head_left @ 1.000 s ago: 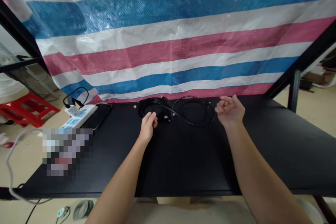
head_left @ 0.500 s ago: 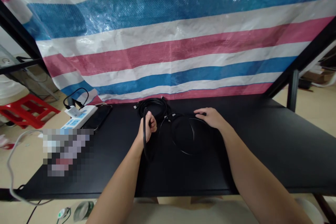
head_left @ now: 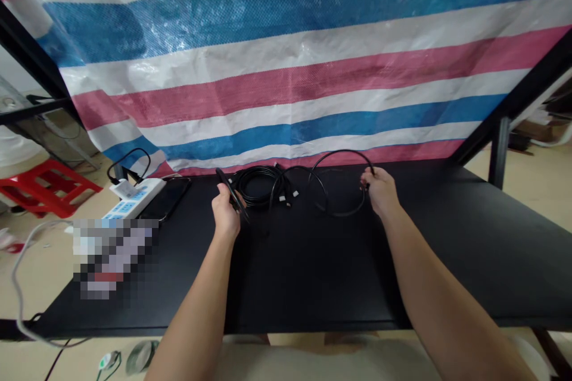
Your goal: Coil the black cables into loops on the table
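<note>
Black cable (head_left: 344,150) strung between both sides: gathered strands gripped in left hand (head_left: 227,209), strand pinched in right hand (head_left: 382,190), hands well apart. Judged light, springy, prone to twisting; best held where strands gather. Coiled cables (head_left: 257,201) laid on table (head_left: 308,286) just right of left hand.

One head-worn camera looks forward; it tilts down at both hands (head_left: 383,192).

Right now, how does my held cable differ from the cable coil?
The held cable spreads in loose open loops; the cable coil is wound in packed rings. The held cable is in your left hand and right hand; the cable coil lies on the table. Both are black.
</note>
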Demonstrator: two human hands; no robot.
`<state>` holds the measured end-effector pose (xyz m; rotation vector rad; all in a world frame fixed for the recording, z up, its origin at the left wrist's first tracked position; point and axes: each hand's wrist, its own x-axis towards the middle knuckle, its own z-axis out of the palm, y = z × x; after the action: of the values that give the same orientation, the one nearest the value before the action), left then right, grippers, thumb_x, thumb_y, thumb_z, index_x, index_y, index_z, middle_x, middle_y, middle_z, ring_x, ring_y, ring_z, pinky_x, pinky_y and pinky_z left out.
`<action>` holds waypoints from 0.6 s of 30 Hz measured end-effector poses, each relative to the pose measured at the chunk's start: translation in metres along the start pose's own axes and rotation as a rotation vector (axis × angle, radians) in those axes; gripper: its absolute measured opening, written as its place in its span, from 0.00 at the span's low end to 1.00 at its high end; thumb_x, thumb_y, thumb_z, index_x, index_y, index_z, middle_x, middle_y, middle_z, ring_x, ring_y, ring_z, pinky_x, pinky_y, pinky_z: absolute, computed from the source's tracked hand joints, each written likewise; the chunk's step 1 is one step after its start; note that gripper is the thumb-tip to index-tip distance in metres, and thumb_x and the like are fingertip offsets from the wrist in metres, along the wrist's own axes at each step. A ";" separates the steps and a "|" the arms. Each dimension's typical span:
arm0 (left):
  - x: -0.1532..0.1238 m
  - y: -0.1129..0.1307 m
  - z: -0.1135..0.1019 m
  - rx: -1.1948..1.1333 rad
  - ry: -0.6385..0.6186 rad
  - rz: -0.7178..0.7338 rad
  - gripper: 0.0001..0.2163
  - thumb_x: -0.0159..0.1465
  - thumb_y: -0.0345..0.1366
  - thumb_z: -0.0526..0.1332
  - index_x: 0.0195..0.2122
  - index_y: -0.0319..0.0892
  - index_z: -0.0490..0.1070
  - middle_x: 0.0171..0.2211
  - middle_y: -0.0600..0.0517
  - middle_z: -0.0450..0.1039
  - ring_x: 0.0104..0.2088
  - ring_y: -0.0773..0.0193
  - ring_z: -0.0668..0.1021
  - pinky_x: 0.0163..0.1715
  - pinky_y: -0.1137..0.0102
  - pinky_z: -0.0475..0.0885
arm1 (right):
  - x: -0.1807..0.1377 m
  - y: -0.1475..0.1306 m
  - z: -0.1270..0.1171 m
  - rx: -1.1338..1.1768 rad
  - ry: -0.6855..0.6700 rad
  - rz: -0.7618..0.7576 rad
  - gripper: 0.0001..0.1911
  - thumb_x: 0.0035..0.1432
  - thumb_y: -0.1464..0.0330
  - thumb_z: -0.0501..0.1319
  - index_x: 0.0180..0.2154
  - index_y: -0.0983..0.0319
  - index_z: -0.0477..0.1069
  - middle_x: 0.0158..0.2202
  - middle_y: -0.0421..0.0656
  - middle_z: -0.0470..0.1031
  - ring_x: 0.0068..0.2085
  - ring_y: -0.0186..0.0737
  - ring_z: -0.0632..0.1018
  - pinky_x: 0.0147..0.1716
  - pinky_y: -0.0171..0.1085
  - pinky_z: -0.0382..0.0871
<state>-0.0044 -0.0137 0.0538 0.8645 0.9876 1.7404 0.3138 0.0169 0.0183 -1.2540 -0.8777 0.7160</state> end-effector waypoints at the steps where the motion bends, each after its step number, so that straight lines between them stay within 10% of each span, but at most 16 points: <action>1: 0.001 0.002 -0.002 -0.028 0.016 -0.008 0.28 0.60 0.56 0.56 0.12 0.42 0.53 0.11 0.58 0.50 0.11 0.75 0.57 0.12 0.76 0.54 | 0.003 0.000 -0.003 0.110 0.026 0.061 0.09 0.41 0.66 0.62 0.21 0.56 0.60 0.15 0.33 0.59 0.19 0.34 0.64 0.18 0.35 0.61; 9: 0.009 0.011 -0.009 -0.111 0.185 -0.088 0.23 0.61 0.52 0.58 0.17 0.41 0.59 0.10 0.60 0.52 0.11 0.75 0.57 0.12 0.78 0.53 | 0.008 0.003 -0.012 0.365 -0.004 0.139 0.29 0.52 0.41 0.50 0.20 0.57 0.45 0.13 0.32 0.48 0.16 0.33 0.59 0.16 0.35 0.60; 18: -0.004 0.007 0.004 -0.048 -0.117 -0.165 0.20 0.63 0.46 0.58 0.17 0.42 0.57 0.12 0.59 0.54 0.12 0.74 0.58 0.15 0.75 0.56 | -0.009 -0.010 0.004 0.373 -0.015 -0.006 0.14 0.42 0.58 0.68 0.25 0.57 0.66 0.20 0.36 0.69 0.26 0.39 0.76 0.26 0.39 0.71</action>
<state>-0.0021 -0.0185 0.0618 0.8210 0.9102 1.5509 0.3061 0.0092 0.0270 -0.9141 -0.7199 0.8417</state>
